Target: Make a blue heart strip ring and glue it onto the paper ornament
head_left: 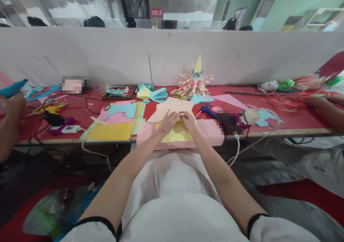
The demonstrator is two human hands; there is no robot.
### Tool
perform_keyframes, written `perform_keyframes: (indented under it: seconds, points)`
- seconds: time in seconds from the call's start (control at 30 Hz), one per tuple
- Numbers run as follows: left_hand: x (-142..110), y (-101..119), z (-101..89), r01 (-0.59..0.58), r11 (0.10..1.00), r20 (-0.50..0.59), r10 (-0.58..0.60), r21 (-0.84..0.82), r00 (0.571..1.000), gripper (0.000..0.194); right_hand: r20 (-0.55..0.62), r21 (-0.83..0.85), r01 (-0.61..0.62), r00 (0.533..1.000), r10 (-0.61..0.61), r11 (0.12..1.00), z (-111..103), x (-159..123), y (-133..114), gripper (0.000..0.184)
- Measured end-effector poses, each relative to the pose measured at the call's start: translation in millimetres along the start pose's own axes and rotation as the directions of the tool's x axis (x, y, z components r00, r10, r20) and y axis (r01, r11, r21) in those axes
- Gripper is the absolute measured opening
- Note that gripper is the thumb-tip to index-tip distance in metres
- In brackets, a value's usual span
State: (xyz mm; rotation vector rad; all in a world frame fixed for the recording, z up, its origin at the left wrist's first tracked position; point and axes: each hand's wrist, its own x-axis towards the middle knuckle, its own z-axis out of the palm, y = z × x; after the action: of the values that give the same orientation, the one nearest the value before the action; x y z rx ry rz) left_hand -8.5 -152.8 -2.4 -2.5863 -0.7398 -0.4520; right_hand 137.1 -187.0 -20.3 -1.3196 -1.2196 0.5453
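A pale peach sheet of paper lies in front of me, its near edge under both hands. My left hand is closed on that edge, fingers bent over the paper. Close beside it, my right hand pinches the same edge, its fingertips partly hidden. Beneath the wrists is a yellow sheet, resting on a larger pink sheet that overhangs the table's front edge. Behind the peach sheet stands a cone-shaped paper tree with a yellow tip and layered fringes.
Yellow, blue and pink papers lie to the left. A blue glue gun sits at right, near a white cable. Power plugs are at left. A white partition backs the red table. Co-workers' hands appear at both sides.
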Motion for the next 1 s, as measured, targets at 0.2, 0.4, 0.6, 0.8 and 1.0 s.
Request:
perform_keyframes:
  seconds: [0.2, 0.4, 0.6, 0.8, 1.0]
  points:
    - [-0.9, 1.2, 3.2, 0.014, 1.0, 0.005, -0.014, 0.02, 1.0, 0.045, -0.021, 0.087, 0.03, 0.999, -0.028, 0.996, -3.6, 1.0, 1.8, 0.025]
    - [0.5, 0.9, 2.3, 0.019, 1.0, 0.021, -0.019, 0.023, 1.0, 0.043, -0.011, 0.114, 0.023, 1.0, -0.021, 0.993, -1.4, 1.9, 4.8, 0.025]
    - [-0.6, 0.9, -2.5, 0.117, 0.993, 0.053, -0.117, 0.016, 0.992, 0.042, -0.095, -0.253, 0.196, 0.97, -0.226, 0.947, 2.9, -7.9, -4.7, 0.017]
    - [-0.7, 3.6, -4.5, 0.271, 0.962, 0.123, -0.27, 0.005, 0.955, 0.042, 0.165, -0.547, 0.437, 0.893, -0.42, 0.714, 8.9, -16.6, -12.7, 0.019]
    - [0.3, 4.6, -5.2, 0.329, 0.943, 0.154, -0.332, 0.046, 0.93, 0.038, 0.207, -0.571, 0.432, 0.899, -0.386, 0.698, 13.0, -18.2, -12.3, 0.024]
